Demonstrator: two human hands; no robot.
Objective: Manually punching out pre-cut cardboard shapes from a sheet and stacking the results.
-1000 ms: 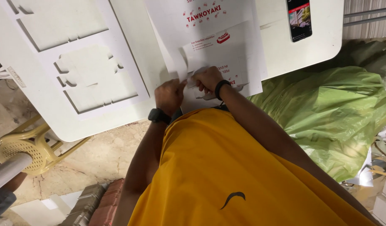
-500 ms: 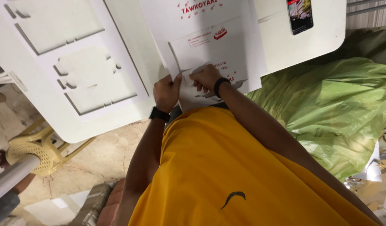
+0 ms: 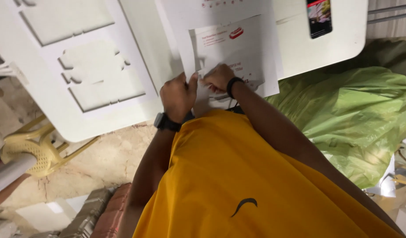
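Observation:
A white die-cut cardboard sheet point(image 3: 238, 48) with red printing lies on the white table point(image 3: 308, 53) in front of me. My left hand point(image 3: 178, 94), with a black watch on the wrist, pinches the sheet's near edge. My right hand point(image 3: 219, 78), wearing a black wristband, grips the same edge just to the right. Both hands are close together and the cardboard bends between them. My yellow shirt hides the table edge below the hands.
A leftover white cardboard frame point(image 3: 79, 61) with cut-out holes lies on the table's left half. A phone point(image 3: 319, 17) rests at the far right. A green plastic bag point(image 3: 357, 114) sits right of me, a yellow plastic chair point(image 3: 31, 150) at the left.
The view has shifted, and the sheet and both hands sit a little lower and nearer to my body. Both hands keep their hold on the sheet's near edge.

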